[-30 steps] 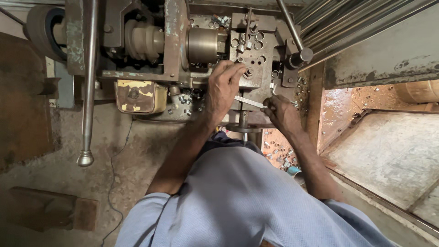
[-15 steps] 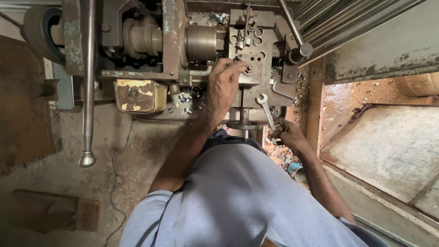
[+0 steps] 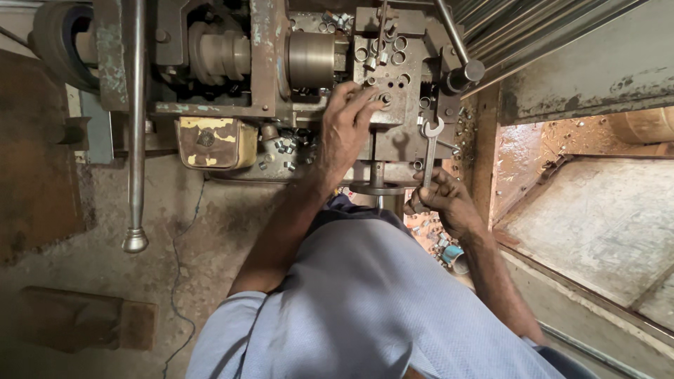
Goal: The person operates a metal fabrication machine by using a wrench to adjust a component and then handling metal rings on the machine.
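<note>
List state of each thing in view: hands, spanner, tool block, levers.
left hand: empty, fingers resting on the tool block
right hand: closed around the spanner's shaft
spanner: upright, open jaw up, beside the block
tool block: stationary, several bolt holes showing
long lever: hanging down, untouched
small metal parts: loose, scattered on the machine

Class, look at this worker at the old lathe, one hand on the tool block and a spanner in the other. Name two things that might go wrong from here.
1. The left hand rests on the bolted tool block, close beside the chuck; if the spindle turned, the fingers could be caught.
2. The right hand holds the open-ended spanner low on its shaft; a slip might knock knuckles against the metal edges.
</note>
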